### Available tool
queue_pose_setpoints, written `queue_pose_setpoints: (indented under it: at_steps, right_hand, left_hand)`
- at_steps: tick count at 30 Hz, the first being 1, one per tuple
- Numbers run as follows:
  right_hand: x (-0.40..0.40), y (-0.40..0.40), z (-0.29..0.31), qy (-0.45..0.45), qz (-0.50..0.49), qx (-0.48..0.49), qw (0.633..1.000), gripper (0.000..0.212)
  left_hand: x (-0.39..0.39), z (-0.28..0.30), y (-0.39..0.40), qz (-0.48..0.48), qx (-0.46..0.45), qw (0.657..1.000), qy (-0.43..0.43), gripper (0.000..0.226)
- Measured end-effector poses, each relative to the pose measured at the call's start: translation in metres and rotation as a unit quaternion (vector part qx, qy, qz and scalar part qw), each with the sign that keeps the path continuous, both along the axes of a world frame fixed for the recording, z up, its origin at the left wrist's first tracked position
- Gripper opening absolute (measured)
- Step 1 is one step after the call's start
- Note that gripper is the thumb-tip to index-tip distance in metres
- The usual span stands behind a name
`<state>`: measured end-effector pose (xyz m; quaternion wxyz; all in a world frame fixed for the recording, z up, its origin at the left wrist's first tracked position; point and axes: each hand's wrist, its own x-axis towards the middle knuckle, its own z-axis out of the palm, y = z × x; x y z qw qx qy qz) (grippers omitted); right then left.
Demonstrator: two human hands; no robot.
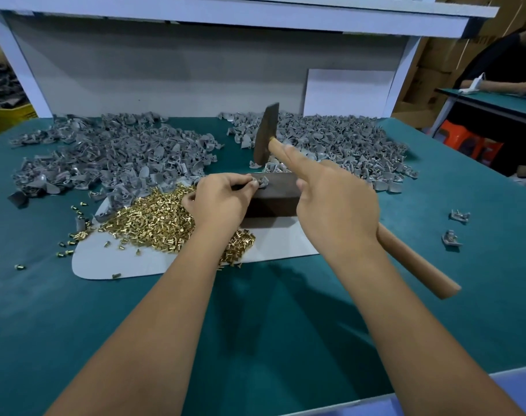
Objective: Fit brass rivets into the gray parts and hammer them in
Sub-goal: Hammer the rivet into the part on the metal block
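Observation:
My left hand (221, 199) pinches a small gray part (261, 182) on top of a dark metal block (275, 196) at the table's middle. My right hand (336, 202) grips the wooden handle of a hammer (266, 133), index finger stretched along it. The dark hammer head hangs raised above and just behind the block. A heap of brass rivets (162, 219) lies under my left wrist on a white sheet (99, 259). I cannot tell whether a rivet sits in the held part.
Two big heaps of gray parts lie at the back, left pile (114, 151) and right pile (345, 139). Two gray parts (455, 226) sit apart on the green table (270, 325) at the right. A white shelf frame (213, 67) stands behind. Another person's arm (504, 85) is at the far right.

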<state>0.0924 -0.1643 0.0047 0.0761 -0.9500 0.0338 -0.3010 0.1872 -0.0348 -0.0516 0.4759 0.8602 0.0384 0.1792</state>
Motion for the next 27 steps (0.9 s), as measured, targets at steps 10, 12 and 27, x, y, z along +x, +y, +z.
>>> queue_pose_setpoints:
  at_steps: [10,12,27]
  right_hand:
    - [0.002,-0.002,0.001,-0.007,0.008,0.003,1.0,0.07]
    - [0.004,-0.007,0.002,0.035,0.011,-0.012,0.999,0.066]
    - [0.005,-0.006,0.008,-0.024,0.024,-0.033,0.999,0.067]
  left_hand:
    - [0.001,-0.003,0.002,-0.001,0.021,1.0,-0.007,0.012]
    - [0.0,-0.002,0.002,-0.01,0.019,1.0,-0.004,0.011]
    - [0.001,-0.001,-0.001,0.005,0.016,1.0,0.012,0.013]
